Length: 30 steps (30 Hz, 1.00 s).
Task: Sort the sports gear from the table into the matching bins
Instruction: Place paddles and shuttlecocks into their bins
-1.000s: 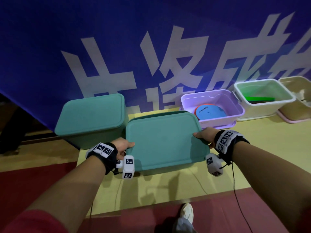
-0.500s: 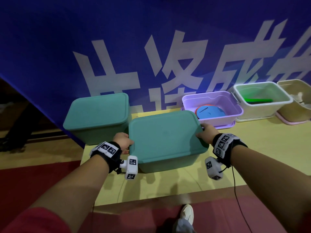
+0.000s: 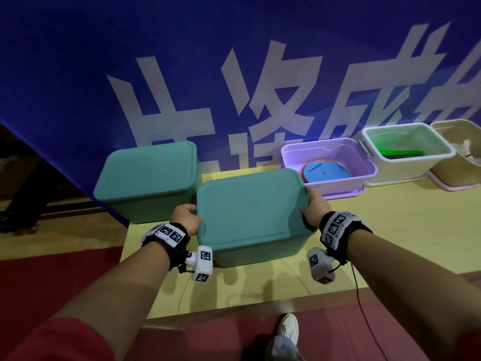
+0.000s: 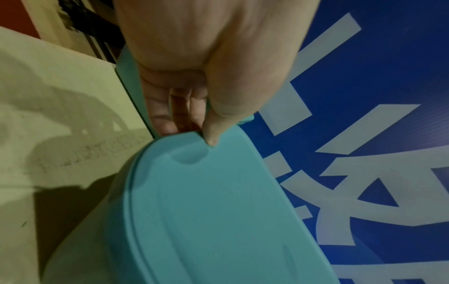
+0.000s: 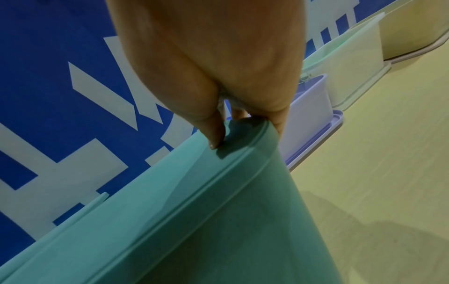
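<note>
Both hands have pushed the teal bin [image 3: 250, 212] closer to the wall.
Left hand [image 3: 185, 217] and right hand [image 3: 313, 204] grip its lid edges; purple bin [image 3: 364, 162] beyond the right hand holds maybe a disc [image 3: 325, 171].

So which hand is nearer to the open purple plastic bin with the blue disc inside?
Right. The right hand grips the lidded teal bin at its far right corner, just beside the purple bin. The left hand grips the teal bin's opposite side.

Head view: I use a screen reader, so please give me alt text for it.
Both hands, left hand and right hand, grip opposite edges of a lidded teal bin on a yellow table. Another teal bin stands left; open purple, white and beige bins line the right.
</note>
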Tool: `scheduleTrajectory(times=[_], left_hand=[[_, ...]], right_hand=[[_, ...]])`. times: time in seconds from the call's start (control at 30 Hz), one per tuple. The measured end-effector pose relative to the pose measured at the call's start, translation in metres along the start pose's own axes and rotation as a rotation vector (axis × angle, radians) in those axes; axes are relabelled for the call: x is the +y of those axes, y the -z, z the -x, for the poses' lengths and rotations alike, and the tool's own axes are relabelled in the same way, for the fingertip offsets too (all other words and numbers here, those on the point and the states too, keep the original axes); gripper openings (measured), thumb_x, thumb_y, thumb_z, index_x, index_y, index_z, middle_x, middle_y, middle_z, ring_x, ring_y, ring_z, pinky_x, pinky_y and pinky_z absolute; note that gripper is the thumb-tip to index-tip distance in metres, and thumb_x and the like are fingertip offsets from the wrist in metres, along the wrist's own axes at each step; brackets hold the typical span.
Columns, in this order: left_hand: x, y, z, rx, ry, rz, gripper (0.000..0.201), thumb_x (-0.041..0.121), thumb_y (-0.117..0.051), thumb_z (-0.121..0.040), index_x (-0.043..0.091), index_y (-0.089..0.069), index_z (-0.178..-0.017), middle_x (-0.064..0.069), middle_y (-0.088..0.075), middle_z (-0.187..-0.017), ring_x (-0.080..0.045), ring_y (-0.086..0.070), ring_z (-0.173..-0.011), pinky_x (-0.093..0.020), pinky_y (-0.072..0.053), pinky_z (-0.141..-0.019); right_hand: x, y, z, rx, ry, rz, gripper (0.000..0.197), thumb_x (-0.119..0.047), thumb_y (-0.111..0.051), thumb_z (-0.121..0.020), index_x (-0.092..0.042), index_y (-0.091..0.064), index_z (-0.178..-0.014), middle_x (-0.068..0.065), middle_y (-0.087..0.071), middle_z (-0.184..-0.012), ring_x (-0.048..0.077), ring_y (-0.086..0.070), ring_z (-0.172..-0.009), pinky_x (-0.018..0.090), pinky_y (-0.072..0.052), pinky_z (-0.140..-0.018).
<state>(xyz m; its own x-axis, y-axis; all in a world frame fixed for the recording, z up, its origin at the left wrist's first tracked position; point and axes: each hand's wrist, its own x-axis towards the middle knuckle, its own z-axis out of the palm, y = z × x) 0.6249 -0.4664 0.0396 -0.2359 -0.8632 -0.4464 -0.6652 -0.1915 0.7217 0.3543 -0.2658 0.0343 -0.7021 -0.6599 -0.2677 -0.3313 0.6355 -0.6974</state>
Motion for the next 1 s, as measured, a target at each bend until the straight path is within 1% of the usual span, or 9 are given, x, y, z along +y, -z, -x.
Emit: scheduleTrajectory(times=[0.1,0.17,0.27,0.33,0.4,0.5,0.6,0.83,1.0], left_hand=[[-0.003,-0.002,-0.004,0.011,-0.001,0.009,0.041,-0.003,-0.066,-0.085,0.009,-0.06,-0.124,-0.013,-0.068,-0.113,-0.028,-0.068,-0.09,-0.042,-0.06,-0.076],[-0.003,-0.002,-0.006,0.017,-0.025,-0.031,0.042,-0.001,-0.068,-0.084,0.01,-0.061,-0.123,-0.012,-0.07,-0.11,-0.029,-0.068,-0.09,-0.042,-0.059,-0.078],[-0.001,-0.002,-0.009,0.028,-0.17,-0.288,0.043,0.004,-0.066,-0.079,0.019,-0.062,-0.12,-0.009,-0.069,-0.103,-0.031,-0.067,-0.094,-0.041,-0.056,-0.086],[0.005,-0.004,-0.009,-0.009,-0.274,-0.574,0.052,0.01,-0.062,-0.083,0.023,-0.054,-0.132,-0.011,-0.053,-0.129,-0.033,-0.057,-0.114,-0.039,-0.047,-0.1],[0.016,-0.009,-0.009,-0.061,-0.33,-0.8,0.059,0.022,-0.061,-0.088,0.023,-0.041,-0.144,-0.007,-0.026,-0.154,-0.033,-0.036,-0.135,-0.041,-0.036,-0.111],[0.033,-0.019,-0.014,-0.153,-0.346,-0.973,0.075,0.043,-0.062,-0.088,0.024,-0.027,-0.151,0.0,-0.006,-0.163,-0.03,-0.011,-0.148,-0.048,-0.026,-0.117],[0.045,-0.028,-0.026,-0.216,-0.293,-1.013,0.091,0.05,-0.064,-0.084,0.027,-0.011,-0.155,0.003,0.005,-0.164,-0.029,0.004,-0.15,-0.051,-0.019,-0.119],[0.052,-0.031,-0.041,-0.219,-0.285,-1.019,0.1,0.052,-0.07,-0.077,0.026,-0.012,-0.155,0.002,0.001,-0.164,-0.033,0.0,-0.15,-0.048,-0.017,-0.12],[0.049,-0.035,-0.018,-0.219,-0.279,-1.078,0.088,0.052,-0.063,-0.084,0.032,-0.012,-0.154,-0.001,0.003,-0.163,-0.039,0.002,-0.148,-0.055,-0.021,-0.117]], right_hand=[[0.003,-0.002,-0.003,-0.024,0.011,0.096,0.063,0.004,-0.05,-0.09,-0.018,-0.035,-0.148,0.011,-0.047,-0.141,0.03,-0.049,-0.125,0.028,-0.036,-0.1],[0.003,-0.004,-0.004,-0.056,0.037,0.153,0.062,-0.001,-0.052,-0.091,-0.02,-0.036,-0.148,0.009,-0.032,-0.153,0.03,-0.043,-0.132,0.03,-0.032,-0.108],[-0.003,-0.01,-0.001,-0.117,0.061,0.401,0.063,-0.027,-0.06,-0.09,-0.03,-0.033,-0.147,0.01,-0.01,-0.16,0.033,-0.021,-0.143,0.041,-0.026,-0.117],[-0.009,-0.01,-0.001,-0.137,0.076,0.596,0.07,-0.045,-0.061,-0.087,-0.035,-0.027,-0.148,0.009,0.002,-0.161,0.034,-0.006,-0.147,0.047,-0.019,-0.119],[-0.019,-0.007,-0.006,-0.162,0.129,0.731,0.075,-0.05,-0.061,-0.085,-0.036,-0.024,-0.149,0.006,0.008,-0.162,0.034,0.001,-0.148,0.049,-0.014,-0.119],[-0.031,-0.003,-0.021,-0.234,0.183,0.819,0.083,-0.05,-0.065,-0.083,-0.035,-0.019,-0.151,0.005,0.01,-0.163,0.032,0.006,-0.149,0.05,-0.012,-0.12],[-0.035,-0.004,-0.039,-0.291,0.193,0.81,0.093,-0.055,-0.066,-0.08,-0.034,-0.012,-0.154,0.003,0.009,-0.163,0.029,0.009,-0.149,0.05,-0.012,-0.12],[-0.04,-0.004,-0.064,-0.384,0.166,0.824,0.106,-0.06,-0.068,-0.076,-0.034,-0.003,-0.155,0.003,0.01,-0.163,0.032,0.015,-0.148,0.053,-0.014,-0.119],[-0.042,-0.008,-0.049,-0.357,0.167,0.857,0.099,-0.058,-0.065,-0.08,-0.035,-0.003,-0.154,0.005,0.01,-0.162,0.034,0.012,-0.148,0.056,-0.017,-0.118]])
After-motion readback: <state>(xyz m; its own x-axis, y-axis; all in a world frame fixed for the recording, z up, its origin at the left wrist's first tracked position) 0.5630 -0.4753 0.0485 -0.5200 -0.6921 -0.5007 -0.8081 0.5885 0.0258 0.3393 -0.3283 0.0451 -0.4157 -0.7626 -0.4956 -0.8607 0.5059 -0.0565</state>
